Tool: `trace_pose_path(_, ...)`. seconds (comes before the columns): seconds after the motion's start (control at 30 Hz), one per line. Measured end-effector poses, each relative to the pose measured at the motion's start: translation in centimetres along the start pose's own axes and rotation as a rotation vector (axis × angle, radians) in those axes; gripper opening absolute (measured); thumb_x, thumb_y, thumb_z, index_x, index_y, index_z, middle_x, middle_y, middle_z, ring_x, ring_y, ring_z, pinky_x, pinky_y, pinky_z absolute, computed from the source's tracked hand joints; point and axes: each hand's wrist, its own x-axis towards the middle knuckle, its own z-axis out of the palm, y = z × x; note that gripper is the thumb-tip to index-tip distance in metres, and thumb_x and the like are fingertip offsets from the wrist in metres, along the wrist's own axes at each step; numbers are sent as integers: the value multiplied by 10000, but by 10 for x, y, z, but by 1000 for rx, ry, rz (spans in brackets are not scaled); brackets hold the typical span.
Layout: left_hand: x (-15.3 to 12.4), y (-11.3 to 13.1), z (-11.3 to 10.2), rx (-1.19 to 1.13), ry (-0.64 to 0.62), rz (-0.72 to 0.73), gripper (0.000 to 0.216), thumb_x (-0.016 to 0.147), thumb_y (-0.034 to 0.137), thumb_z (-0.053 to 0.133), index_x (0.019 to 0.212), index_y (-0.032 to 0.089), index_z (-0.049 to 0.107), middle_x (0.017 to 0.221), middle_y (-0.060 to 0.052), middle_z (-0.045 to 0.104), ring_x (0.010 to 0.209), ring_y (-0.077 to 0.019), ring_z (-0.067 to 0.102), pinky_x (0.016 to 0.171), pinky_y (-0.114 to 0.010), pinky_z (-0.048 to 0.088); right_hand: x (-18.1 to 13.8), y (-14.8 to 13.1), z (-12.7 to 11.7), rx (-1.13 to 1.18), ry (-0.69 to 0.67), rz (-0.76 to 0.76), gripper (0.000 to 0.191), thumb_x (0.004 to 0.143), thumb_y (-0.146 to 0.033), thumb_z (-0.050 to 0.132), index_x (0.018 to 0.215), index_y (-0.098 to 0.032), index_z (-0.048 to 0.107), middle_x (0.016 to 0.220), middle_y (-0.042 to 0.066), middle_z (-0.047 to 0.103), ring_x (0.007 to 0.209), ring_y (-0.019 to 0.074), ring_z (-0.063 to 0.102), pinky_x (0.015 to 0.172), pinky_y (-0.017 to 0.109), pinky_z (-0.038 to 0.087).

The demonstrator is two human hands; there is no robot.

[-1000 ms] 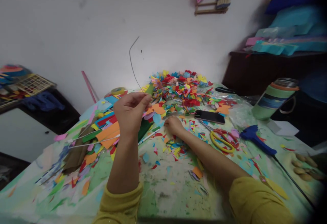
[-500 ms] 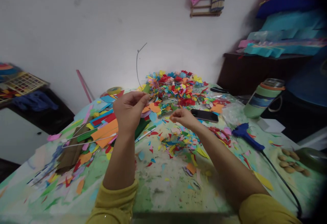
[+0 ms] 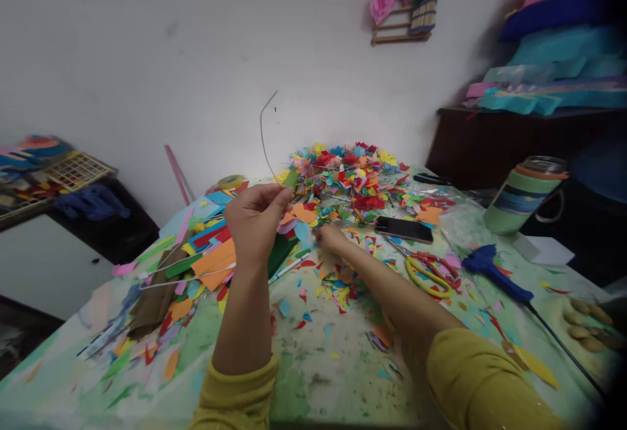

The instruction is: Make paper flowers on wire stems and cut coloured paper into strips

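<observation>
Paper (image 3: 210, 259) left of my left hand (image 3: 255, 224), phone (image 3: 404, 229) right of my right hand (image 3: 333, 240), bottle (image 3: 522, 204) behind glue gun (image 3: 499, 276)

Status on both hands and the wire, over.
Left grip pinching bent wire. Right grip low by paper scraps, hold unclear. Yellow-handled scissors beside right forearm.

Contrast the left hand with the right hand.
The left hand pinches a thin, bent wire; whether the right hand holds anything is unclear. The left hand is raised, while the right hand is low by the paper scraps. The left hand looks larger in view than the right hand. Both are bare, with yellow sleeves.
</observation>
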Motion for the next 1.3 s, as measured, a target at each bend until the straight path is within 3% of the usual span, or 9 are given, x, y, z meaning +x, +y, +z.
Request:
trace_pose_path(0.1, 0, 1, -2, -24, 11, -1, 137, 673, 262, 748, 728, 149, 694, 603, 8, 663, 497, -93, 605, 501, -199, 512, -13, 2, -9, 109, -77, 27, 253, 886, -334, 586, 1049, -142, 612, 1034, 46, 625, 900, 182, 616, 768, 340, 525)
trace_pose_path(0.27, -4, 6, 5, -6, -18, -5, 127, 680, 269, 748, 713, 156, 700, 565, 13, 645, 488, -90, 591, 498, -198, 508, -42, -1, -44, 359, -30, 69, 104, 759, -196, 661, 702, -117, 626, 656, 19, 642, 626, 121, 583, 580, 223, 445)
trace_pose_path(0.4, -9, 7, 11, 1, -64, 8, 100, 685, 258, 746, 707, 168, 708, 550, 17, 641, 485, -94, 590, 495, -203, 497, -69, -12, -94, 555, 118, 96, 177, 794, -314, 581, 747, -144, 602, 661, 21, 648, 566, 101, 550, 548, 223, 423)
trace_pose_path(0.47, -12, 4, 14, 19, -101, 4, 93, 684, 262, 746, 708, 179, 711, 556, 17, 646, 487, -101, 595, 490, -211, 494, -81, -20, -120, 787, 249, 114, 227, 732, -378, 635, 729, -155, 591, 647, 15, 635, 565, 106, 543, 549, 229, 418)
trace_pose_path(0.6, -19, -2, 21, 83, -168, 22, 89, 699, 286, 731, 710, 199, 716, 599, 6, 670, 509, -116, 618, 498, -229, 504, -100, -36, -152, 946, 360, 117, 313, 634, -447, 702, 677, -161, 584, 571, -2, 588, 508, 98, 489, 512, 232, 378)
trace_pose_path(0.7, -25, -4, 27, 130, -207, 44, 106, 709, 302, 729, 724, 198, 718, 599, 1, 672, 509, -123, 621, 500, -236, 505, -105, -47, -154, 961, 291, 91, 293, 624, -428, 696, 644, -160, 581, 552, -6, 576, 510, 101, 494, 532, 242, 384)
trace_pose_path(0.97, -33, -6, 35, 198, -265, 62, 121, 721, 306, 721, 742, 187, 714, 649, -30, 690, 541, -143, 636, 513, -240, 505, -99, -55, -129, 891, 180, 86, 178, 691, -317, 599, 602, -167, 567, 504, -20, 550, 476, 99, 465, 501, 231, 349)
trace_pose_path(1.3, -34, -5, 36, 104, -301, 19, 119, 714, 307, 729, 725, 189, 710, 606, -5, 666, 515, -135, 628, 505, -239, 514, -88, -47, -119, 753, 208, 118, 165, 706, -272, 584, 580, -166, 572, 508, -17, 557, 472, 98, 470, 468, 219, 336)
